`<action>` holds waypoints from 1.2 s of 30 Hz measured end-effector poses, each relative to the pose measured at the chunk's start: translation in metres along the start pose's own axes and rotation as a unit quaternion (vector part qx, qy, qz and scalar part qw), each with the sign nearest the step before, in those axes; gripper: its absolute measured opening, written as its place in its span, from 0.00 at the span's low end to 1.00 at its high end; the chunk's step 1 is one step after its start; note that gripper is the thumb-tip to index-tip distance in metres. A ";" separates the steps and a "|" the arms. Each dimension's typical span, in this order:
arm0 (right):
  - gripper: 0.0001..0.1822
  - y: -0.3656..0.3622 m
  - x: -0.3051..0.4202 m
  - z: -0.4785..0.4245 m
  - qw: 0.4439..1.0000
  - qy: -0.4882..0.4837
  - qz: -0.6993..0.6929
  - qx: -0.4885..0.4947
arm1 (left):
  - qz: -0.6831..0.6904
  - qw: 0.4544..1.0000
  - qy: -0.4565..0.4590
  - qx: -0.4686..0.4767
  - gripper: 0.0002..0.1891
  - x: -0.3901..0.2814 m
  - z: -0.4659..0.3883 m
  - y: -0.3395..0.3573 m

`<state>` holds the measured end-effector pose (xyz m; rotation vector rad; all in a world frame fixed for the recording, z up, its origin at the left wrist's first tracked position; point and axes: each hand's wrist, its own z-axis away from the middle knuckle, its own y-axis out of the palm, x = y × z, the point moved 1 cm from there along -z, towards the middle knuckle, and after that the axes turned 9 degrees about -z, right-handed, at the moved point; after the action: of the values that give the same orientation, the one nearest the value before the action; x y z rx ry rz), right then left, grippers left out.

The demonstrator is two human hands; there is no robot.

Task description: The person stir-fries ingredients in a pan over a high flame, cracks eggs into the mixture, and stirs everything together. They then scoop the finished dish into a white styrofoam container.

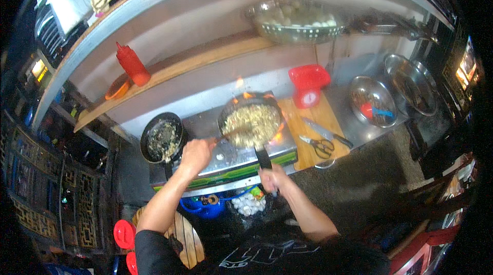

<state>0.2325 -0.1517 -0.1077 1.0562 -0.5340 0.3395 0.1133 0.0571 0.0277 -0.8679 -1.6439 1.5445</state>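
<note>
A frying pan [252,120] full of pale chopped food sits over flames on the right burner of a gas stove [219,159]. My left hand [197,155] grips a brown spatula or spoon [233,133], its far end resting in the food. My right hand [274,178] is closed around the pan's black handle [263,158]. To the left, a smaller dark pan [163,137] holds scraps of similar food; its handle lies partly behind my left forearm. Flames show along the big pan's far and right rims.
Right of the stove, a wooden cutting board [339,128] bears a knife [327,132], scissors [319,146] and a red kitchen scale [309,82]. Metal bowls [373,101] stand farther right. A low shelf [215,57] holds a red squeeze bottle [133,64] and a colander [300,28].
</note>
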 end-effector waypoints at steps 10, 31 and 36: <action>0.06 0.009 -0.002 -0.030 1.000 -0.004 -0.002 -0.012 | 0.110 0.983 -0.108 -0.097 0.13 0.008 0.024 -0.024; 0.07 0.014 -0.002 0.038 0.999 0.012 0.037 -0.039 | 0.306 0.923 -0.179 -0.151 0.14 0.049 0.105 -0.028; 0.07 0.017 0.004 0.014 0.999 0.001 0.031 -0.029 | 0.311 0.927 -0.165 -0.127 0.14 0.044 0.100 -0.011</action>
<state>0.2236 -0.1561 -0.0881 0.9841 -0.5720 0.3765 0.0050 0.0411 0.0375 -1.4366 -1.9513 2.0140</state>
